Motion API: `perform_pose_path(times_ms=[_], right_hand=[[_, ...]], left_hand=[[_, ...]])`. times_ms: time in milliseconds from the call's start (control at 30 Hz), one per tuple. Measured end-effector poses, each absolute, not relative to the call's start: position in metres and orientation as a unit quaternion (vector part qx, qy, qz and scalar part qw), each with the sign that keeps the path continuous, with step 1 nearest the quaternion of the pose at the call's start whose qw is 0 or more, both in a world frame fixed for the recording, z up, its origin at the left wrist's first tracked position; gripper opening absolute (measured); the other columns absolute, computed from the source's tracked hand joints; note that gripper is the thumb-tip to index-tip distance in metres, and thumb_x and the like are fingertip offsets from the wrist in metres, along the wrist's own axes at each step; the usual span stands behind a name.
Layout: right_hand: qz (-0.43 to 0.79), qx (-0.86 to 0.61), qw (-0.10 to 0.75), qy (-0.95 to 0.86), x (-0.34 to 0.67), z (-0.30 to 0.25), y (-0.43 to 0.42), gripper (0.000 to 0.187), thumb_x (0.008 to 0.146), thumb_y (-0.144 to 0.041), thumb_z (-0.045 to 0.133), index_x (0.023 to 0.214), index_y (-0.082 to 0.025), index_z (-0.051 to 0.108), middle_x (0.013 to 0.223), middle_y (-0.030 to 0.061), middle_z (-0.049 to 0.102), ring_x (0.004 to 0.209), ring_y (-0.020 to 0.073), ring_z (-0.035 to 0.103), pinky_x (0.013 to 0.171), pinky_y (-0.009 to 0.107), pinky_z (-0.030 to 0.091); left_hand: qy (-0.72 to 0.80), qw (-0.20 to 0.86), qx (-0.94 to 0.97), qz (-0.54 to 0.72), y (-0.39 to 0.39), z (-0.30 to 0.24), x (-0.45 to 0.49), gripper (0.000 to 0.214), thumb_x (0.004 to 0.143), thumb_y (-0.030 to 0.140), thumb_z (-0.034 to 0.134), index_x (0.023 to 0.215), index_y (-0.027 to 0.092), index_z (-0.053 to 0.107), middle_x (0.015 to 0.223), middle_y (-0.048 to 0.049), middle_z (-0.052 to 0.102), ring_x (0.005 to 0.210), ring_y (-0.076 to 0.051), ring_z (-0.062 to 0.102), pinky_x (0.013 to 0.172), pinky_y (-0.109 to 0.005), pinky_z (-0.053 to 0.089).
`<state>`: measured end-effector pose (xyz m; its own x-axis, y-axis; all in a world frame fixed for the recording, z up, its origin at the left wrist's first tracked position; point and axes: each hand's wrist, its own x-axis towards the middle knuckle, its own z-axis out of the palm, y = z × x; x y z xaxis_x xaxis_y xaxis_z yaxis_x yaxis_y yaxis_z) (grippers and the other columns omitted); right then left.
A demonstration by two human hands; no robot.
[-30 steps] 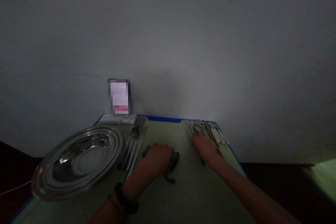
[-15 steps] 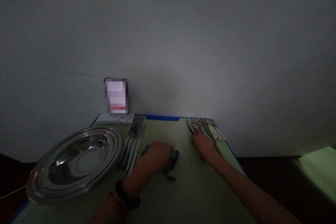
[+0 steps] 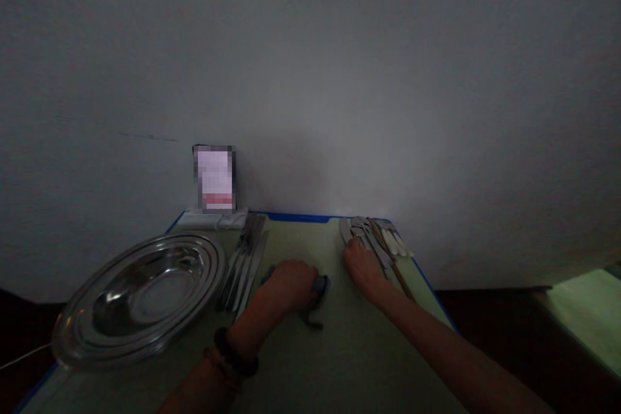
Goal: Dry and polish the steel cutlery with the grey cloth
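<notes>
Watching left hand: my left hand [image 3: 292, 286] sits palm-down mid-counter, grip curled closed round a dark grey, limp cloth-like item [image 3: 320, 284]; a loose tail trails toward me.
Right hand: my right hand [image 3: 365, 268] has its fingertips at a silver-coloured metal knife [image 3: 345, 229], just beside a round-bowled metal spoon [image 3: 358, 222]. Pinching or merely resting, I cannot tell; knuckles hide it.
Right row: white-handled cutlery [image 3: 396, 244] lies near the blue edge.
Left row: silver-coloured forks and knives [image 3: 251, 268] lie between left hand and a wide, round, shiny steel dish [image 3: 167, 297].
Risk, right: pieces lie close; I judge a fingertip catching two could splay the row and nudge white handles off the counter [image 3: 310, 239].
Risk, left: forearm passes over the knives' near ends; a sideways sweep could drag them, or the dark bracelet [image 3: 235, 352] could snag.
Risk, tail: loose cloth could catch cutlery.
</notes>
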<state>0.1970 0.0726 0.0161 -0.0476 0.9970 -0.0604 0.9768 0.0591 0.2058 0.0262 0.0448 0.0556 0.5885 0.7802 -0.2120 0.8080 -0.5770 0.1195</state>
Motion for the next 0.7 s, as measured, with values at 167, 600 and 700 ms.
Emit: perform_pose_path(times_ms=[167, 600, 700], right_hand=[[0.069, 0.69, 0.079, 0.716, 0.191, 0.009, 0.072, 0.037, 0.083, 0.001, 0.029, 0.101, -0.003, 0.06, 0.098, 0.0239, 0.06, 0.08, 0.0235, 0.067, 0.063, 0.029, 0.053], [0.101, 0.695, 0.037, 0.711, 0.195, 0.002, 0.069, 0.04, 0.084, -0.001, 0.023, 0.11, -0.003, 0.054, 0.101, 0.0225, 0.057, 0.074, 0.0215, 0.066, 0.059, 0.03, 0.051], [0.096, 0.695, 0.02, 0.712, 0.195, 0.004, 0.066, 0.042, 0.085, -0.003, 0.023, 0.117, -0.005, 0.05, 0.101, 0.0217, 0.058, 0.077, 0.0238, 0.066, 0.061, 0.033, 0.051]], left_hand=[[0.443, 0.095, 0.889, -0.068, 0.044, 0.057, 0.027, 0.024, 0.077, 0.027, 0.054, 0.094, 0.015, 0.065, 0.096, -0.0148, 0.069, 0.09, -0.03, 0.064, 0.075, -0.04, 0.049], [0.442, 0.088, 0.891, -0.054, 0.046, 0.055, 0.027, 0.023, 0.076, 0.028, 0.055, 0.094, 0.017, 0.066, 0.096, -0.0127, 0.07, 0.089, -0.028, 0.065, 0.074, -0.036, 0.05], [0.445, 0.083, 0.891, -0.036, 0.046, 0.051, 0.028, 0.023, 0.076, 0.027, 0.056, 0.093, 0.015, 0.066, 0.094, -0.014, 0.07, 0.088, -0.03, 0.065, 0.073, -0.037, 0.05]])
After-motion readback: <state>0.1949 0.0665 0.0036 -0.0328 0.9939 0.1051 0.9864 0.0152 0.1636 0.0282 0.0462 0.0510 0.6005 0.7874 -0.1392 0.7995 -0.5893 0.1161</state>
